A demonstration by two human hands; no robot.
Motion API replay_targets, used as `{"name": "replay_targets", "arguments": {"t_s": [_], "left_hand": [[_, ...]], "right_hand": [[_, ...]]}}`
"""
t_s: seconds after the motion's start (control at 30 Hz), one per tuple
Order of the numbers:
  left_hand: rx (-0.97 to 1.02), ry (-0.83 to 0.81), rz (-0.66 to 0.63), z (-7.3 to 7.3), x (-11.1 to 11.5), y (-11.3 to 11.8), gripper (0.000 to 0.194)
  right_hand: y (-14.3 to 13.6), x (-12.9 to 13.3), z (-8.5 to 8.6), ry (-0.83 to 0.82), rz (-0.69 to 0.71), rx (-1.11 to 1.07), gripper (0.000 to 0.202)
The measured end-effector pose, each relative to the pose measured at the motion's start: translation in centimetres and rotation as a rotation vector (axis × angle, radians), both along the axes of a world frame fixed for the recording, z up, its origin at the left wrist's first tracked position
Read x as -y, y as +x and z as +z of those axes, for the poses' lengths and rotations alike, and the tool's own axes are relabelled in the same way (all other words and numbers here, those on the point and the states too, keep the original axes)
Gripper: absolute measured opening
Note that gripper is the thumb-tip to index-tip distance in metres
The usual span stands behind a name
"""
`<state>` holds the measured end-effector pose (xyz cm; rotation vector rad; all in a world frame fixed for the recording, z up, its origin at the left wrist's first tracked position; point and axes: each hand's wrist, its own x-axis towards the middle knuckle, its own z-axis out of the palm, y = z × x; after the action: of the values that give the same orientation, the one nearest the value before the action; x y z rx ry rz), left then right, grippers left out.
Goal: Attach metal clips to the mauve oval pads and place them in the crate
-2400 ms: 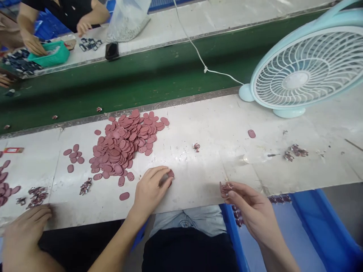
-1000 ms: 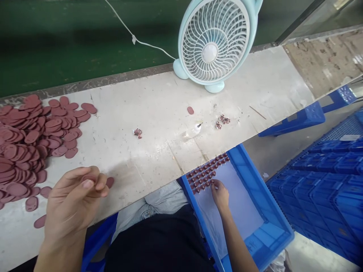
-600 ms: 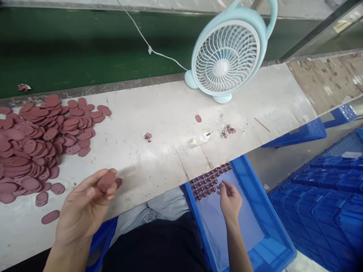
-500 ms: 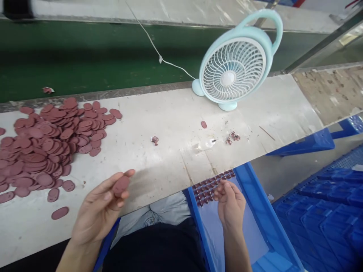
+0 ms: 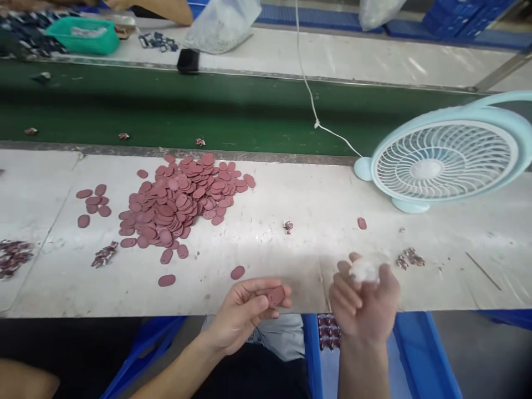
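My left hand (image 5: 245,310) pinches a dark red oval piece (image 5: 276,297) between thumb and fingers, just over the table's front edge. My right hand (image 5: 368,299) is closed around a small whitish, see-through item (image 5: 369,268), blurred by motion; what it is cannot be made out. A large pile of red oval pieces (image 5: 174,199) lies on the white table (image 5: 266,249), left of centre. One loose oval (image 5: 238,272) rests just beyond my left hand, and another (image 5: 362,223) lies beyond my right hand.
A light blue fan (image 5: 444,158) stands at the right, its white cord (image 5: 307,83) running up across the green belt (image 5: 249,116). Small shiny clusters (image 5: 411,258) lie on the table. Below the front edge is a blue tray (image 5: 428,354). A person's arm (image 5: 31,379) shows at lower left.
The view has swung left, showing more table. My right hand has risen from above the blue tray to the tabletop and taken hold of the whitish item. My left hand still holds a red oval.
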<state>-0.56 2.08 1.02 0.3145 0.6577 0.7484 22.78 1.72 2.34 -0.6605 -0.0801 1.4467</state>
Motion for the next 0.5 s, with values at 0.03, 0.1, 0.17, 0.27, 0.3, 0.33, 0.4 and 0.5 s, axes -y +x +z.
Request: {"name": "replay_targets", "arguments": {"t_s": [0.03, 0.1, 0.17, 0.27, 0.3, 0.33, 0.4, 0.5], "left_hand": [[0.007, -0.018, 0.01, 0.1, 0.0, 0.3, 0.027], [0.012, -0.06, 0.022, 0.3, 0.1, 0.7, 0.026], [0.011, -0.094, 0.022, 0.5, 0.2, 1.0, 0.026], [0.005, -0.119, 0.02, 0.7, 0.2, 1.1, 0.027], [0.002, -0.122, 0.02, 0.7, 0.2, 1.1, 0.028], [0.0, -0.123, 0.019, 0.6, 0.2, 1.0, 0.029], [-0.005, -0.122, 0.022, 0.5, 0.2, 0.9, 0.029], [-0.005, -0.113, 0.036, 0.5, 0.1, 0.8, 0.03]], "right_hand": [[-1.6, 0.8, 0.9, -0.061, -0.032, 0.204, 0.034], [-4.8, 2.1, 2.1, -0.071, -0.135, 0.559, 0.03], [-7.3, 2.8, 2.4, 0.004, -0.248, 0.808, 0.029], [-9.1, 2.7, 2.1, 0.095, -0.31, 0.971, 0.026], [-9.2, 2.6, 2.0, 0.111, -0.307, 0.988, 0.025], [-9.3, 2.5, 1.8, 0.121, -0.303, 1.0, 0.024], [-9.2, 2.4, 1.6, 0.129, -0.305, 1.018, 0.022], [-8.9, 2.9, 1.2, 0.105, -0.264, 1.046, 0.021]]}}
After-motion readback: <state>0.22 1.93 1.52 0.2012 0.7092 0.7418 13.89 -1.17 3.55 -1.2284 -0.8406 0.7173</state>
